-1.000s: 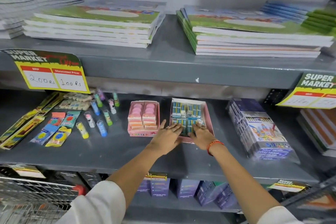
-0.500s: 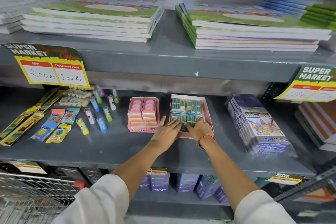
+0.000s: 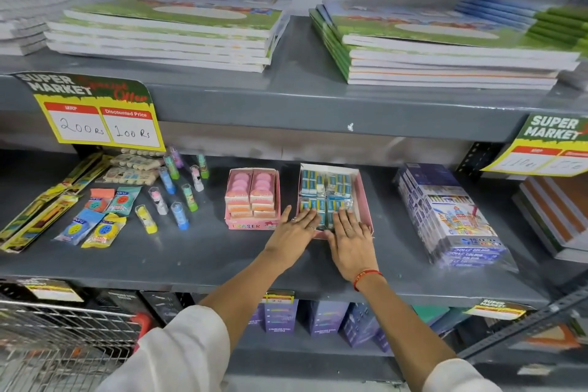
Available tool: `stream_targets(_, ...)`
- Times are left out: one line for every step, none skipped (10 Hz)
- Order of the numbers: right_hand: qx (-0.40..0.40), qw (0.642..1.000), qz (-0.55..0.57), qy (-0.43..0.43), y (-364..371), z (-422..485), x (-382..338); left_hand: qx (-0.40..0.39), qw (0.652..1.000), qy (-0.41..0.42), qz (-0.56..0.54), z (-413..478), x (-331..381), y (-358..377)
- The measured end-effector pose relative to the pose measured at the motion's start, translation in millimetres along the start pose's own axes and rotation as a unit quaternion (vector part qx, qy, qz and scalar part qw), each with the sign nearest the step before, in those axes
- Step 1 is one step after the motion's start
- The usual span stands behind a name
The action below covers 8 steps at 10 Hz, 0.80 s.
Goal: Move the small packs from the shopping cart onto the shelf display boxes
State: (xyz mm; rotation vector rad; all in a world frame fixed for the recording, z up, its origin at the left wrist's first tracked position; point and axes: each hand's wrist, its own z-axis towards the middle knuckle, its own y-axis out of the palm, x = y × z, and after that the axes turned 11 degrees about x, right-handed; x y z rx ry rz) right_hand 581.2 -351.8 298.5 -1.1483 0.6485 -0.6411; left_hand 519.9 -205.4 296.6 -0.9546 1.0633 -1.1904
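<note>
A pink display box (image 3: 362, 191) on the middle shelf holds several small blue packs (image 3: 327, 184) in clear wrap. My left hand (image 3: 294, 234) lies flat at the box's front left corner, fingers spread onto the front packs. My right hand (image 3: 348, 237), with a red thread at the wrist, lies flat on the front right packs and the box's front rim. Neither hand grips anything. To the left stands a second pink box marked ERASER (image 3: 253, 200) with pink and orange packs. The wire shopping cart (image 3: 63, 344) is at the lower left; its contents are not visible.
Glue sticks (image 3: 178, 191) and sharpener packs (image 3: 95, 216) lie loose on the left of the grey shelf (image 3: 203, 258). Colour-pencil boxes (image 3: 451, 216) sit right of the display box. Notebook stacks (image 3: 165, 32) fill the shelf above. Price tags (image 3: 95, 114) hang from its edge.
Both hands have slid forward onto the front packs in the blue-pack box and flattened there. The view has shifted slightly closer.
</note>
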Motion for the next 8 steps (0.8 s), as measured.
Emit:
stream_targets(-0.016,1.000,0.008,-0.014,0.8,6.4,5.4,-0.008,1.000,0.018,0.007,1.6,-2.6,-7.4)
stream_targets(-0.035,0.999,0.010,-0.003,-1.4,12.0,4.3,-0.016,1.000,0.014,0.009,3.3,-2.7,-14.3)
stream_targets(-0.049,0.999,0.013,0.004,-4.9,12.5,2.1,-0.028,0.999,0.008,0.012,2.1,0.7,-18.0)
stream_targets(-0.044,0.999,0.022,0.002,-8.9,7.9,2.4,-0.020,1.000,0.000,0.012,-5.1,0.6,-20.2)
stream_targets(-0.010,1.000,0.026,0.001,-13.0,0.3,-1.1,0.006,1.000,-0.030,0.002,-16.2,-4.0,-20.8)
stream_targets(0.036,0.999,0.035,-0.013,-22.7,-9.8,-9.8,0.049,0.998,-0.044,-0.006,-26.2,-10.3,-31.4)
stream_targets(0.093,0.994,0.045,-0.018,-32.3,-17.7,-18.2,0.089,0.994,-0.059,0.005,-38.2,-16.7,-46.8)
stream_targets(0.157,0.986,0.047,-0.017,-51.7,-24.1,-31.1,0.118,0.989,-0.086,0.028,-47.8,-23.4,-71.9)
